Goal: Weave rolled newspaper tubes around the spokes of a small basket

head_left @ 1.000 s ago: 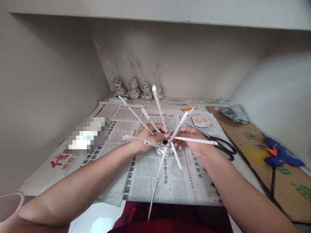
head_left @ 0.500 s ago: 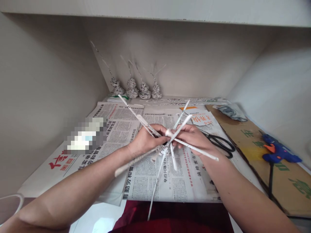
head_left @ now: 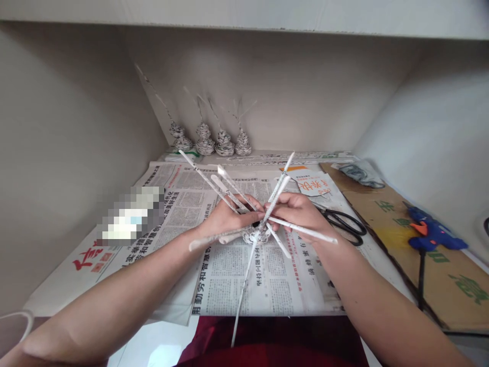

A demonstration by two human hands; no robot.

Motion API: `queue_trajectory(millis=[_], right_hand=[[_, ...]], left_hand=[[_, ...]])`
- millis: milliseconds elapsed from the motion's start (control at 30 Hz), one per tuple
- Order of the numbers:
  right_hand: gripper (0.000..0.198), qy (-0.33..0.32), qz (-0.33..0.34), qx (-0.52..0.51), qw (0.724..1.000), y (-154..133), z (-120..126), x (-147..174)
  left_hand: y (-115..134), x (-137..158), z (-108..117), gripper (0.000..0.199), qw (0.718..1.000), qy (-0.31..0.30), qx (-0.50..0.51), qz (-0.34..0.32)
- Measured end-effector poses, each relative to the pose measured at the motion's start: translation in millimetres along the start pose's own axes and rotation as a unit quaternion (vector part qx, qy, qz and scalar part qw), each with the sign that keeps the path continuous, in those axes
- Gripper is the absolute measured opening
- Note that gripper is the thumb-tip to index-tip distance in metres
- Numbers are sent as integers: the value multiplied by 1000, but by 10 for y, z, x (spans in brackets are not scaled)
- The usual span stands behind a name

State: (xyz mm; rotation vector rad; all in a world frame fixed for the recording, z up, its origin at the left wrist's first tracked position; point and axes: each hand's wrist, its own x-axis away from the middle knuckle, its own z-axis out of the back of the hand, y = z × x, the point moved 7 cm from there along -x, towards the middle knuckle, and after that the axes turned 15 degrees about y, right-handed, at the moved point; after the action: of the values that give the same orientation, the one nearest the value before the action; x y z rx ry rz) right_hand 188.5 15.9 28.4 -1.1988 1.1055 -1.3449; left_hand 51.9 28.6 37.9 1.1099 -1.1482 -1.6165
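Between my hands is a small woven piece of rolled newspaper (head_left: pixel 255 236), with several paper tubes spreading out from it like spokes. My left hand (head_left: pixel 231 216) is closed around its left side, thumb on top, with tubes passing over and under the fingers. On the other side my right hand (head_left: pixel 296 211) pinches at the base of the spokes, close to the left fingertips. One long thin tube (head_left: pixel 244 293) hangs from the piece toward my lap. The fingers hide part of the weave.
Newspaper sheets (head_left: pixel 214 265) cover the table. Several woven gourd shapes (head_left: pixel 205 140) stand at the back wall, beside long paper tubes (head_left: pixel 305 157). To the right are black-handled scissors (head_left: pixel 346 227), a piece of cardboard (head_left: pixel 439 306), a blue glue gun (head_left: pixel 435 232) and a plastic bag (head_left: pixel 361 175).
A spoke previously near the centre now points up to the left, over my left fingers. A short lower spoke has swung to the right. Both hands stay on the woven piece.
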Motion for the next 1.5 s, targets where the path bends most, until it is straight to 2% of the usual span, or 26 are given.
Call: queue_trajectory(millis=[167, 300, 433, 600, 733, 900, 1000, 1133, 1267, 1500], right_hand=[[10, -39, -11, 30, 999, 35, 11, 22], [7, -75, -29, 25, 996, -30, -39, 83], [15, -61, -40, 21, 997, -107, -48, 147], [25, -24, -7, 81, 996, -103, 42, 161], [24, -2, 3, 140, 990, -48, 134, 154], [25, -22, -3, 118, 993, -106, 136, 177], [23, -42, 25, 134, 990, -155, 89, 196], [18, -8, 79, 175, 981, -170, 74, 229], [23, 22, 76, 179, 981, -111, 74, 305], [22, 81, 125, 219, 964, -109, 81, 445]], left_hand=[[-32, -14, 6, 13, 999, -1, -20, -43], [-59, -21, 6, 12, 1000, 15, -3, -8], [-85, -23, 14, 15, 999, 36, -2, 26], [-96, -24, 32, 12, 998, 48, 13, 25], [-59, -18, 40, 11, 999, 35, -8, 7], [-11, -4, 37, 14, 999, 3, -38, -8], [-9, -14, 43, 13, 1000, 4, -24, -5], [-104, -47, 41, 12, 999, 13, 28, 38], [-182, -56, 16, 12, 995, 14, 83, 59], [-132, -11, -6, 12, 986, -6, 133, 98]])
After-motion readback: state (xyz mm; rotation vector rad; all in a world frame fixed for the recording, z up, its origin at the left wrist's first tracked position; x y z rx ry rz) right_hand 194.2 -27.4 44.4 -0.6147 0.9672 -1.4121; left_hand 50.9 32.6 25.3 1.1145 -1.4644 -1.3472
